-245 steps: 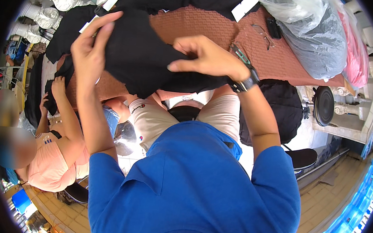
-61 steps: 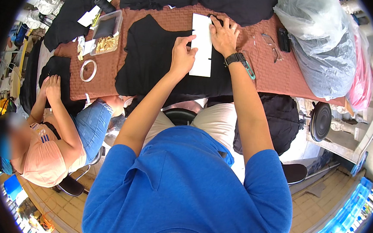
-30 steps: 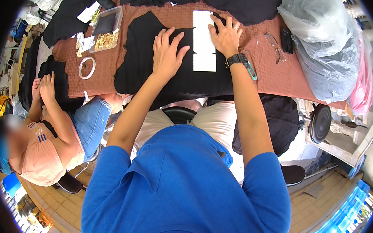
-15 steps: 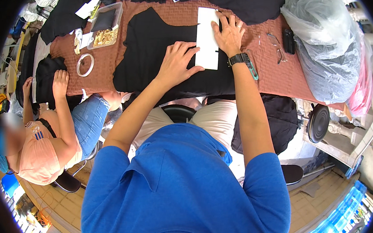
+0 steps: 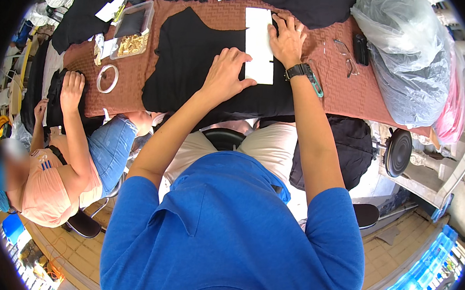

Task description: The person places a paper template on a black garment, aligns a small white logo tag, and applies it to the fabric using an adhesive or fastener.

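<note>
While a flat black cloth panel (image 5: 185,50) covers part of the textured brown tablecloth (image 5: 343,101), the left hand (image 5: 224,74) rests over it, thumb and fingers spread, tips at the lower left edge of a white, notched rectangular card (image 5: 260,47). This lies on the panel between both hands. Beside its upper right edge, the right hand (image 5: 288,44) lies splayed, clasping nothing.

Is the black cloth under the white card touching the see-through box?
Apart: the head view shows brown tablecloth between the black cloth and the see-through box.
</note>
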A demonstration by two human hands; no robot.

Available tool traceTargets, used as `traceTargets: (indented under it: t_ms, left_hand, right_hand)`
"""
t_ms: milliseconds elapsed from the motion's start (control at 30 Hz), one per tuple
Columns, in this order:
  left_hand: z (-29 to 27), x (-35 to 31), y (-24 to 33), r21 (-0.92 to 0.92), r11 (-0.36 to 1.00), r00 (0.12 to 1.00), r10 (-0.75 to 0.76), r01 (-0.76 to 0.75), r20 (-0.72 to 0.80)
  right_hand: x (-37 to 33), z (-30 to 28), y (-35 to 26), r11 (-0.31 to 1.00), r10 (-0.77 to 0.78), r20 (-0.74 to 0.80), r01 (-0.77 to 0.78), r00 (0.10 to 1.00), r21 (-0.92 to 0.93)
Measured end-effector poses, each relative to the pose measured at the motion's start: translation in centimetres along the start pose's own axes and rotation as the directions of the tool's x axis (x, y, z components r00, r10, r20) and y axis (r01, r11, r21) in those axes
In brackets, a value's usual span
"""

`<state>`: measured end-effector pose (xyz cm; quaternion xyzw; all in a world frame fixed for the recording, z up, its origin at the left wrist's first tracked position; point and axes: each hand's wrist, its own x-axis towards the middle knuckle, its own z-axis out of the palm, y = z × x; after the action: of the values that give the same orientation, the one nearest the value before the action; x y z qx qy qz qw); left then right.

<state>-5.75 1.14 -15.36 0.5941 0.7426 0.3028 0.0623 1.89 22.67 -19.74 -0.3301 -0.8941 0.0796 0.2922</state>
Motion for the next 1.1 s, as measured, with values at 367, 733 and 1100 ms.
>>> traceTargets:
  t_ms: [367,733,1100]
  left_hand:
    - [0.1,1.2,0.8,-0.262,0.912,0.947,-0.319,0.315,0.027]
    - [1.4,5.8,-4.8,0.165,0.978,0.985,-0.106,0.128,-0.133]
    - [1.8,6.1,-7.2,0.133,0.991,0.984,0.035,-0.011,-0.175]
  right_hand:
    - [0.0,0.0,-0.2,1.000,0.018,0.036,-0.018,0.999,-0.018]
    - [-0.3,0.5,-0.1,0.996,-0.031,-0.015,0.030,0.999,-0.083]
    - [0.1,0.3,-0.1,0.998,0.026,-0.123,-0.019,0.992,0.064]
